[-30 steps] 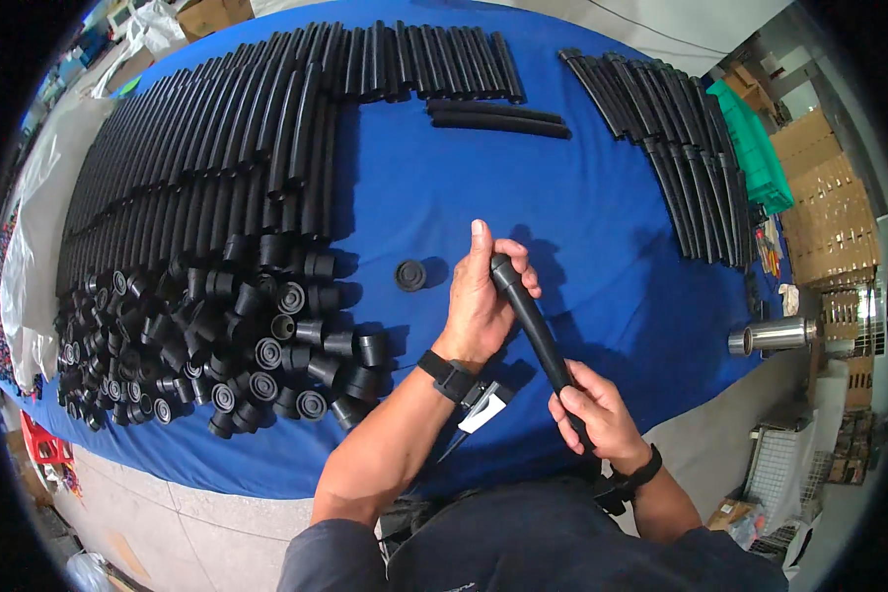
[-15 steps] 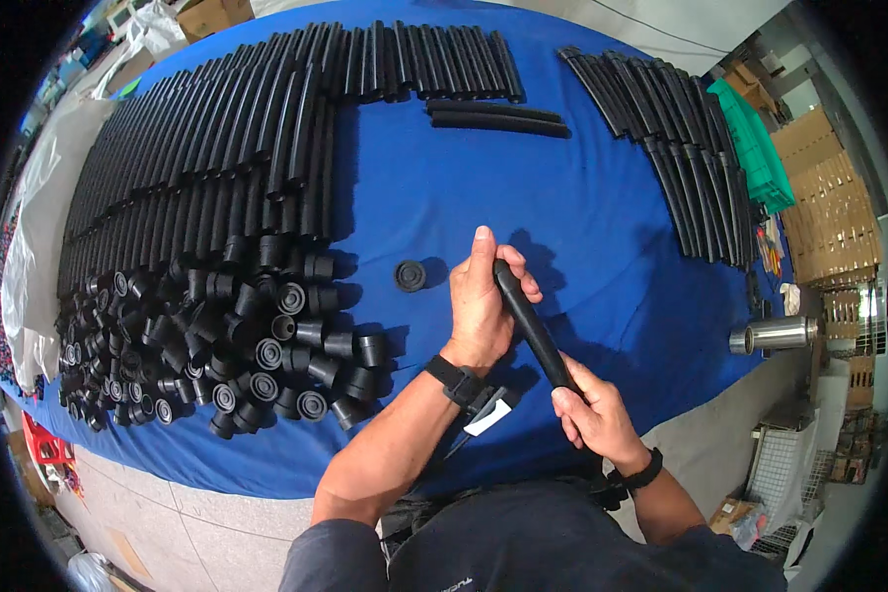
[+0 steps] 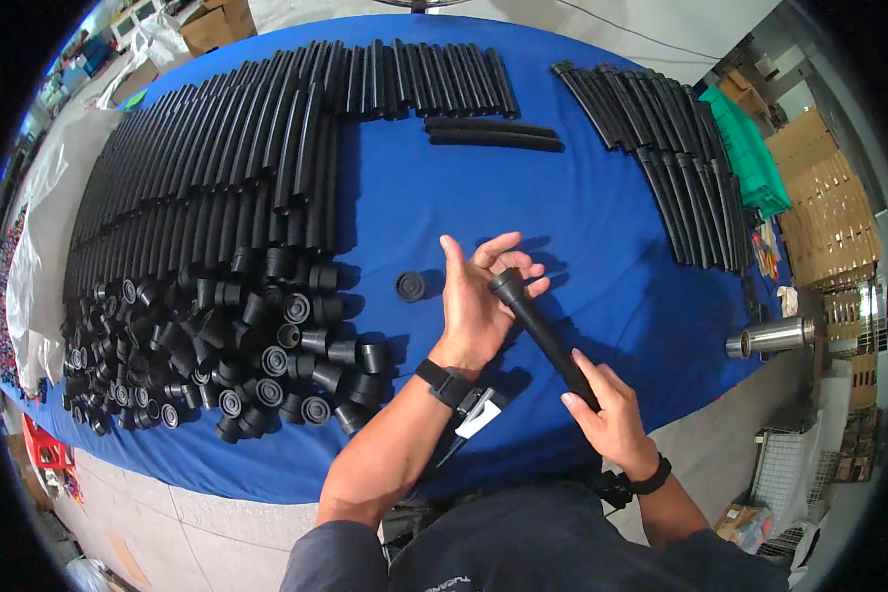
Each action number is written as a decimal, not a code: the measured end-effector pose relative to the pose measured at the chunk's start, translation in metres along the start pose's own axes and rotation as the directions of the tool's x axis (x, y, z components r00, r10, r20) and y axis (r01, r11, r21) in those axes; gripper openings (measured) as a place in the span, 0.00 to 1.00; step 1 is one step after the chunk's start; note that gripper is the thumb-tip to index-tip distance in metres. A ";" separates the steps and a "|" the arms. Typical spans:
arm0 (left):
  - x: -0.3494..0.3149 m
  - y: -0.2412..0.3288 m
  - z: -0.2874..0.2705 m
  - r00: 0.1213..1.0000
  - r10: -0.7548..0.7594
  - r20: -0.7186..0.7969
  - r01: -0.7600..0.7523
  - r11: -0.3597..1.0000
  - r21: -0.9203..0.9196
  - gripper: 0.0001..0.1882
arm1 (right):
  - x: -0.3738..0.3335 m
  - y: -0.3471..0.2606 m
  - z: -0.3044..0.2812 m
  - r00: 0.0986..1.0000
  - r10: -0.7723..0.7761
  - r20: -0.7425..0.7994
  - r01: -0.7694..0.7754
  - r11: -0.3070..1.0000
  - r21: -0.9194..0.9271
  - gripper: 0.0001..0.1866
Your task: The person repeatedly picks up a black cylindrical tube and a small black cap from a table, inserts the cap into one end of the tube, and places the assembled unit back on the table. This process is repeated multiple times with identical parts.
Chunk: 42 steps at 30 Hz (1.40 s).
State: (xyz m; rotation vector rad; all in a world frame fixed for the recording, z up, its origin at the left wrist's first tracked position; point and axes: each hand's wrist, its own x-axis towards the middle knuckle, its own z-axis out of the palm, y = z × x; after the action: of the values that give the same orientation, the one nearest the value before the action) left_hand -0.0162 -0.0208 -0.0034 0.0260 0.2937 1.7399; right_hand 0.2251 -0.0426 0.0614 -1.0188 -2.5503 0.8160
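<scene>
A black tube [image 3: 553, 347] slants over the blue cloth, its lower end in the closed fingers of my right hand [image 3: 612, 412]. The tube's upper end carries a wider black rubber cap [image 3: 508, 285], which lies over the fingers of my left hand [image 3: 479, 306]. That hand is open, palm up, with its thumb and fingers spread; whether it touches the tube I cannot tell. To the left of it, one loose round black cap [image 3: 410, 286] sits alone on the cloth. Beyond it is a heap of similar caps [image 3: 229, 345].
Rows of black tubes [image 3: 217, 138] fill the table's far left, and two tubes [image 3: 493, 134] lie crosswise near the back. Capped tubes [image 3: 676, 163] line the right, beside a green crate [image 3: 745, 148]. A metal cylinder [image 3: 772, 337] stands out at the right edge of the blue cloth [image 3: 464, 187].
My left hand has opened from around the tube's upper end. That end looked plain and rounded before and now shows the wider cap. The right hand keeps hold of the lower end.
</scene>
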 end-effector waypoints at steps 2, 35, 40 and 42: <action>0.000 -0.003 -0.001 0.998 -0.013 -0.065 0.013 1.000 0.004 0.43 | -0.002 0.005 -0.001 0.996 -0.087 0.010 0.086 0.996 0.019 0.32; -0.009 -0.009 0.004 0.984 0.111 -0.140 -0.097 0.990 0.101 0.36 | 0.000 -0.008 -0.002 0.972 0.126 0.200 -0.162 0.971 0.176 0.32; -0.005 -0.008 0.011 0.969 0.238 -0.062 -0.143 0.749 0.647 0.25 | 0.004 0.006 -0.008 0.999 -0.012 -0.039 0.021 0.973 0.231 0.25; 0.001 -0.007 0.007 0.961 0.275 0.011 -0.179 0.592 0.786 0.20 | 0.001 0.004 -0.013 0.991 0.116 0.061 -0.131 0.911 0.392 0.22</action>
State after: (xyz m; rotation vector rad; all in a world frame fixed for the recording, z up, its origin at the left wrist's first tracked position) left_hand -0.0082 -0.0175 0.0015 0.6398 1.1793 1.7351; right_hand 0.2327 -0.0343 0.0695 -1.0418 -2.2281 1.3303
